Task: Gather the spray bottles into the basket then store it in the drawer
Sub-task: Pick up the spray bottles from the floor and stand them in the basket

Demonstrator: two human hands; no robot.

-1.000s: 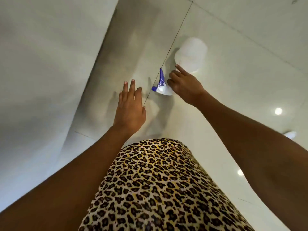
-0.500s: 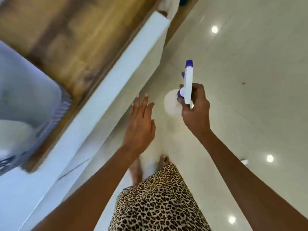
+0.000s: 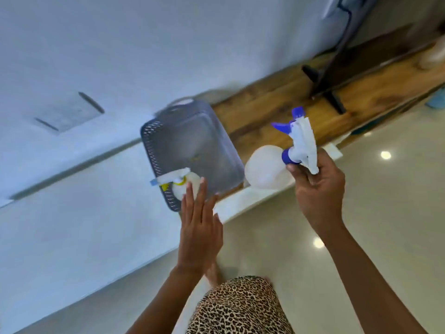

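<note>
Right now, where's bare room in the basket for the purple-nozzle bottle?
The basket floor is bare through its middle and far end. The near corner is crowded by the yellow-collared bottle and the left hand. The right hand holds the purple-nozzle bottle beside the basket's right wall.

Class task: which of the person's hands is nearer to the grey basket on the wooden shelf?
Left. The left hand reaches up to the basket, fingertips overlapping its near corner. The right hand holds a spray bottle off to the basket's right.
</note>
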